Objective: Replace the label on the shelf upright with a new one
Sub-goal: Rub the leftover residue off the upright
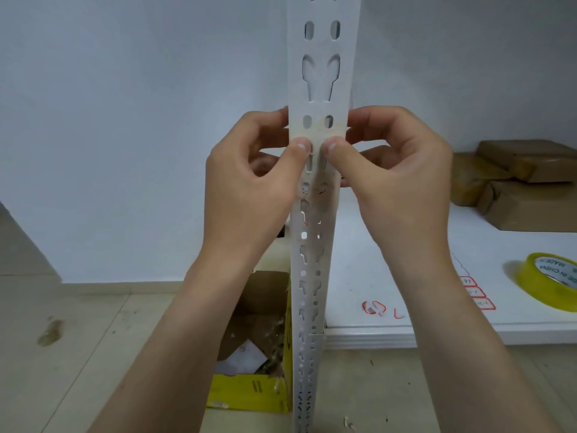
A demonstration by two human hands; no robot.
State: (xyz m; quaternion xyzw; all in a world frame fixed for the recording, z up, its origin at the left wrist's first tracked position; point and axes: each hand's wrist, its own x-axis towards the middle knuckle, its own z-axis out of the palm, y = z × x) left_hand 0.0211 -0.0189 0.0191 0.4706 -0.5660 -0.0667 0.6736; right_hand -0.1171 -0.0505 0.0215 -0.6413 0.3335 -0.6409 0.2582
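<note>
both hands pinch the same spot. the left hand (249,182) and right hand (396,176) each have fingers curled round an edge of the white shelf upright (324,73), with the thumb tips side by side on its front face. the 2 thumbs press on the lower edge of the label (317,132), a pale, half-clear strip lying across the upright over 2 oval slots, its right end sticking out just past the post's edge by the right fingers.

the upright stands vertical in the middle of the view, punched with paired slots all the way down. to its right is a white shelf board (390,276) with a yellow tape roll (546,276), a few small red-bordered stickers (476,292) and brown wrapped parcels (524,182) at the back. left of the post's foot, on the floor, sits an open cardboard box (249,392) with a yellow side — scraps lie inside.
</note>
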